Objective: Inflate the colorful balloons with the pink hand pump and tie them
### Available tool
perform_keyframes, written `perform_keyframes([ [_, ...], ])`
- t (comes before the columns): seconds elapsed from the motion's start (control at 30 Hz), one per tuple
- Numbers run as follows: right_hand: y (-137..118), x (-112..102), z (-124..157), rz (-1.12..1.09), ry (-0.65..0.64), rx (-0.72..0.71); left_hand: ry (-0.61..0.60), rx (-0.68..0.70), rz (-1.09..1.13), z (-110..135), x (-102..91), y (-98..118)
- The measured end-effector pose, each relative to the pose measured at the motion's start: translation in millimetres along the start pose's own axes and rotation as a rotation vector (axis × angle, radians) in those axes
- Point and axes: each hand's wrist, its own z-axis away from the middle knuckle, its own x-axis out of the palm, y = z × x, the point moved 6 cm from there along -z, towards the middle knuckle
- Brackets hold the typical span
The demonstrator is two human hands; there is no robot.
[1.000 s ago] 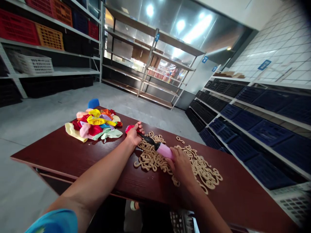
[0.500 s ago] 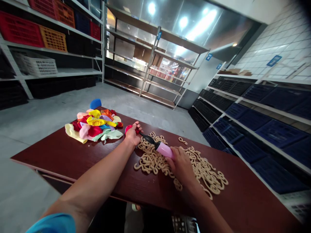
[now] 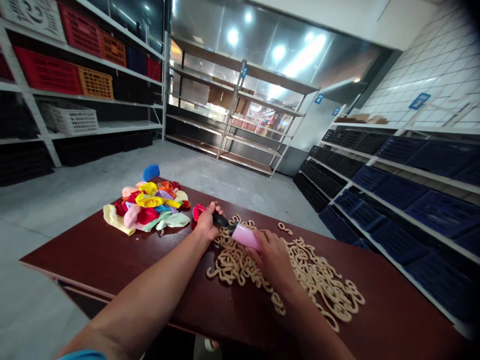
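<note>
A pink hand pump (image 3: 244, 236) with a black tapered nozzle lies across the middle of the view, tilted, above the tan pieces. My right hand (image 3: 274, 256) is wrapped round its pink barrel. My left hand (image 3: 208, 223) is closed on a limp red balloon (image 3: 198, 212) at the nozzle's tip; the fingers hide whether the tip sits inside the balloon's neck. Left of that hand lies a heap of limp balloons (image 3: 150, 200) in yellow, red, pink, orange and pale green. Curly tan pieces (image 3: 231, 261) spread beneath the pump and my right hand.
The dark red-brown table (image 3: 150, 260) carries all this. One tan piece (image 3: 285, 228) lies apart near its far edge. Beyond the heap is a blue rounded object (image 3: 151, 172). Shelves with crates (image 3: 47, 70) stand left, dark bins (image 3: 408, 180) right, and a rack (image 3: 232, 120) behind.
The pump has shifted left, bringing its nozzle closer into my left hand with the red balloon. My head view has tilted up slightly, so the table sits lower.
</note>
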Motion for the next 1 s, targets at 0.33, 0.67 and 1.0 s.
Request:
perform_keyframes([
  [0.33, 21, 14, 3, -0.039, 0.015, 0.051, -0.089, 0.078, 0.013, 10, 9.9, 19],
  [0.67, 23, 12, 13, -0.171, 0.0, 0.123, -0.132, 0.144, -0.166, 33, 51.0, 2],
  [1.0, 42, 14, 10, -0.2, 0.064, 0.253, 0.057, 0.371, -0.476, 37, 99.7, 32],
])
